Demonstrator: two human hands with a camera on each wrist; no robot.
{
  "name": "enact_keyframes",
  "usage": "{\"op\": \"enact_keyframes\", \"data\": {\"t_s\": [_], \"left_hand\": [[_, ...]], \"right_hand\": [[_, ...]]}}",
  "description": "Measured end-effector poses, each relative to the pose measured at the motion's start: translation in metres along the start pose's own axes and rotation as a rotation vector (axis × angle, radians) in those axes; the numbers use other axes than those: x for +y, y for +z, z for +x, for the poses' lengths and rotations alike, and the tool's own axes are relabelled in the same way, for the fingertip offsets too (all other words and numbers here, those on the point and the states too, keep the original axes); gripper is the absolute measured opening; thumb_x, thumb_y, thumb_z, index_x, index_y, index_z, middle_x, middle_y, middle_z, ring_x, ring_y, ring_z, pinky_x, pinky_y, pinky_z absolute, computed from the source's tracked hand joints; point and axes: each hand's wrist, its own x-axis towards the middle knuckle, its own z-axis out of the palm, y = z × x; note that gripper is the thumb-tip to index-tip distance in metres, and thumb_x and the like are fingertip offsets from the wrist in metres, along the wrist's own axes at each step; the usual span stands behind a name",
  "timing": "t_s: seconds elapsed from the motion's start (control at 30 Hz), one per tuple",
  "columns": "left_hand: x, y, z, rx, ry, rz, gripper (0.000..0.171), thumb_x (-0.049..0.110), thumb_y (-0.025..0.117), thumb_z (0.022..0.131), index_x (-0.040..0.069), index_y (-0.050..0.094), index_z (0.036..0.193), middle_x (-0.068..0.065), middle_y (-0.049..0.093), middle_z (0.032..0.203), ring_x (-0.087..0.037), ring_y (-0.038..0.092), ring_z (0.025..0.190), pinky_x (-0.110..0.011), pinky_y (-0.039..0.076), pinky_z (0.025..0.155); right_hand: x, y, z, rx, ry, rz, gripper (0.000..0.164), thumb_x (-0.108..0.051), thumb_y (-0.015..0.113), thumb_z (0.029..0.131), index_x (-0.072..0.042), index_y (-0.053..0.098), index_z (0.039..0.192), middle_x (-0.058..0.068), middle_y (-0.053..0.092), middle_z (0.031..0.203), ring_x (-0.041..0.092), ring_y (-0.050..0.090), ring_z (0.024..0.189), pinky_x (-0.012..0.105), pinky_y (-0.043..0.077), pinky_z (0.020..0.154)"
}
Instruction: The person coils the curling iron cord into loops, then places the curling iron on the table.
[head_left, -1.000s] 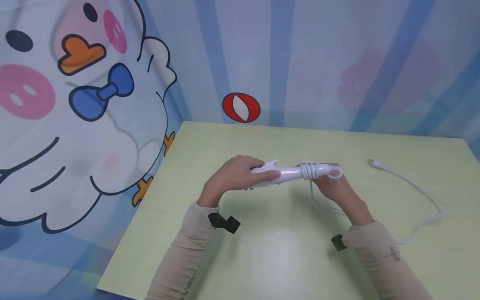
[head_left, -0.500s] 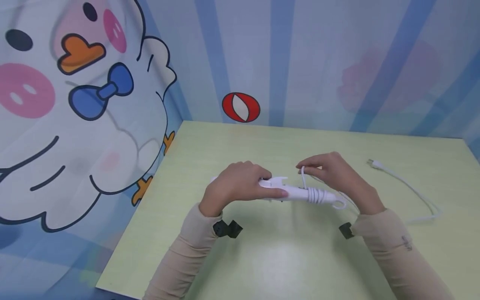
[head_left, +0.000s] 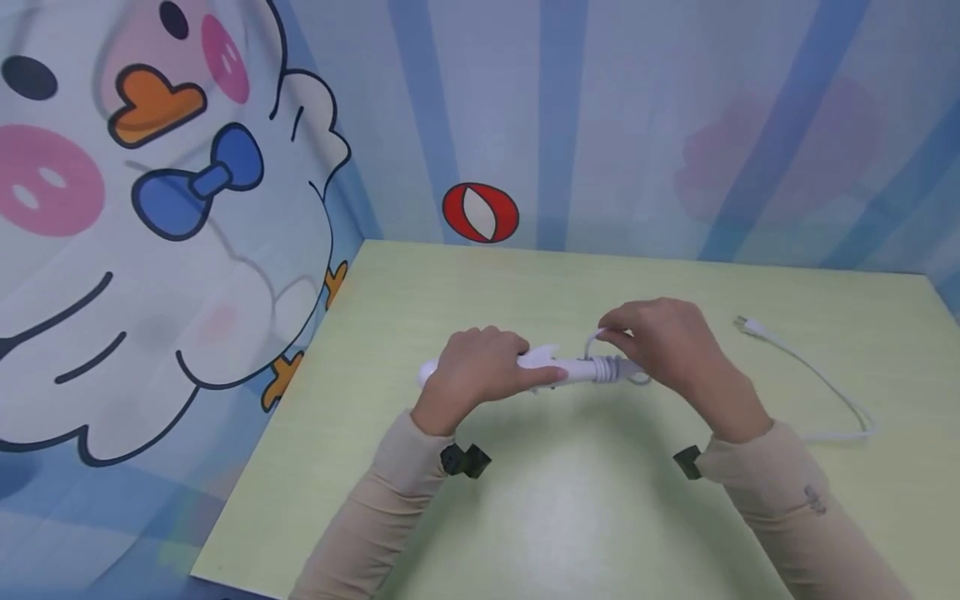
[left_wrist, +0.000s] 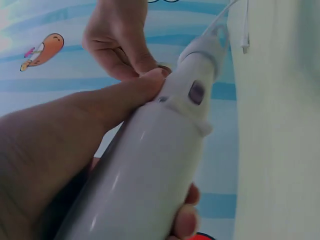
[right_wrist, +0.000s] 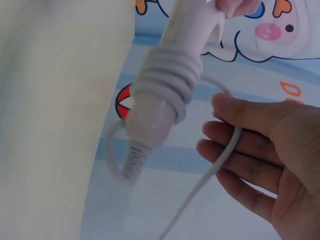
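My left hand (head_left: 480,367) grips the body of a white curling iron (head_left: 576,371), held lengthwise over the table with its cord end to the right. Several turns of white cord (right_wrist: 162,80) are wound around the handle, below the lever side. With thumb and fingers, my right hand (head_left: 671,342) holds the free cord just above and beside the coils. In the right wrist view the cord runs under the thumb and across the curled fingers (right_wrist: 250,167). A dark button (left_wrist: 196,93) shows on the iron in the left wrist view.
The cord's plug (head_left: 752,328) lies on the pale table (head_left: 525,517) at the right, its lead bending back toward the right forearm. Behind and to the left stand walls with a printed cartoon bird (head_left: 187,275) and blue stripes.
The right hand has come up from the handle's end and pulled a stretch of cord around it, adding to the winding. The lead on the table has drawn in leftward.
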Motion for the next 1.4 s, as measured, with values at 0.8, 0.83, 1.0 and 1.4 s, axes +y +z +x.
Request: {"op": "enact_keyframes", "data": {"t_s": [0.8,0.83,1.0,1.4], "left_hand": [[-0.021,0.018,0.015,0.268,-0.122,-0.193,0.058,0.075,0.041,0.078,0.020,0.057,0.084,0.003,0.053,0.058,-0.013,0.049,0.049,-0.028,0.037,0.043],[-0.022,0.018,0.015,0.274,-0.129,-0.198,0.058,0.075,0.041,0.078,0.019,0.057,0.084,0.002,0.053,0.058,-0.014,0.049,0.049,-0.028,0.037,0.043],[-0.023,0.018,0.016,0.299,-0.145,-0.222,0.058,0.074,0.041,0.079,0.019,0.058,0.084,0.002,0.052,0.058,-0.014,0.049,0.050,-0.028,0.037,0.043],[-0.022,0.005,0.009,0.256,-0.057,-0.328,0.056,0.072,0.044,0.079,0.019,0.060,0.086,0.003,0.055,0.063,-0.014,0.052,0.053,-0.029,0.040,0.047]], "right_hand": [[-0.024,0.024,-0.011,0.104,0.286,0.186,0.021,-0.025,0.061,0.089,-0.008,0.068,0.099,-0.002,0.060,0.063,0.010,0.044,0.048,0.028,0.033,0.046],[-0.024,0.026,-0.012,0.094,0.292,0.200,0.021,-0.024,0.060,0.090,-0.007,0.068,0.100,-0.002,0.061,0.065,0.010,0.047,0.050,0.028,0.035,0.047],[-0.024,0.038,-0.017,0.033,0.318,0.305,0.022,-0.022,0.057,0.092,-0.008,0.066,0.105,0.000,0.069,0.079,0.012,0.062,0.066,0.029,0.043,0.054],[-0.005,0.063,-0.025,0.064,0.276,0.496,0.022,-0.026,0.058,0.090,-0.014,0.070,0.105,0.000,0.070,0.100,0.016,0.066,0.082,0.035,0.049,0.068]]}}
